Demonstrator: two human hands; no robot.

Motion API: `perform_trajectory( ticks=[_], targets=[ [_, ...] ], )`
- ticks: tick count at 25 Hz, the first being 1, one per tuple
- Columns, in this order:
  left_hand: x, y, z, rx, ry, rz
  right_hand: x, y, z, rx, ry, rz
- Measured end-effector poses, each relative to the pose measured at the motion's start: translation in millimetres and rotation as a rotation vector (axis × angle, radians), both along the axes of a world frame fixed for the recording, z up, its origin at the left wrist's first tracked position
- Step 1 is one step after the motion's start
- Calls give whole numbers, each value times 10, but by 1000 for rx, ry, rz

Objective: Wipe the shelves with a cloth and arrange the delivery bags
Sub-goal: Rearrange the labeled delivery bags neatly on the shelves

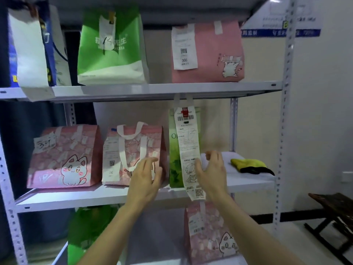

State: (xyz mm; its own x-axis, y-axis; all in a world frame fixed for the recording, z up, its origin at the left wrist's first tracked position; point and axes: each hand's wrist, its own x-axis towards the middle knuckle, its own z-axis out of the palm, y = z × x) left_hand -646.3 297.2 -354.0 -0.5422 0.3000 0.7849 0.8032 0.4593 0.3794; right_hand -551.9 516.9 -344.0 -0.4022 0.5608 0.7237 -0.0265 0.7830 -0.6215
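Middle shelf [107, 196]: we count three delivery bags and one cloth. At the left stands a pink cat bag [65, 157] with a handwritten label. Just beside it stands a second pink bag with white handles [131, 150], a receipt on its front. To the right of that stands a tall green bag [176, 159]; a long receipt [188, 150] hangs down its front from a red clip and falls past the shelf edge.

Our left hand [146, 175] is open, fingers spread, in front of the lower right corner of the handled pink bag; we cannot tell whether it touches. Our right hand [212, 169] is open with fingers curled loosely, at the right edge of the long receipt and the green bag; no grip is visible.

The yellow and black cloth [250, 165] lies bunched at the right end of the same shelf, apart from both hands.

Upper shelf [172, 88]: a blue and white bag [28, 48], a green and white bag [110, 48], a pink bag with receipt 366 [208, 52].

Lower level: a green bag [86, 230] and another pink cat bag [208, 232].
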Motion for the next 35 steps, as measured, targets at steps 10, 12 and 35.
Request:
perform_trajectory(
  ticks=[10,12,35],
  targets=[
    [256,642,1898,170,263,-133,354,577,1776,201,342,-110],
    [257,839,2314,257,288,-125,343,777,2230,185,356,-116],
    [566,911,2711,603,-35,-535,985,983,2350,57,580,197]
  ],
)
